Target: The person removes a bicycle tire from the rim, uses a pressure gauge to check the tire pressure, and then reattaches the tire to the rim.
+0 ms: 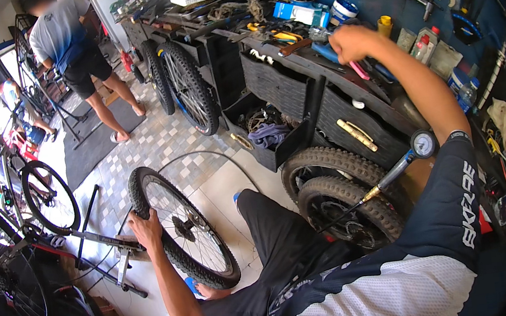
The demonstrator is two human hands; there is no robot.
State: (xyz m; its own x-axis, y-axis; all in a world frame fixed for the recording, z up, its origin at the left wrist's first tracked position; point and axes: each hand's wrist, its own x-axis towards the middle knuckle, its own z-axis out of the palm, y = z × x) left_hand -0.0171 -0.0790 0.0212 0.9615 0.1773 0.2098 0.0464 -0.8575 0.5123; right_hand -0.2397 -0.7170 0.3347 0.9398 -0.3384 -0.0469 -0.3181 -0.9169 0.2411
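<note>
My left hand (146, 231) is closed round the knobby tyre of a bicycle wheel (225, 261), which leans upright on the floor beside my leg. A cassette of sprockets sits at its hub. Over the cluttered workbench (210, 28) my right hand (350, 44) is raised with its fingers curled in. Whatever lies inside that fist is hidden. Right by it are a blue-handled tool (325, 52) and a pink-handled one (359, 70). Below my right arm there is a tyre inflator with a round gauge (421, 145).
Two wheels with knobby tyres (351, 199) stand against the drawers on my right. An open drawer (269, 131) holds parts and a cloth. A repair stand (127, 245) and a bicycle (23, 207) occupy the left. A person (69, 48) stands farther off; others are behind.
</note>
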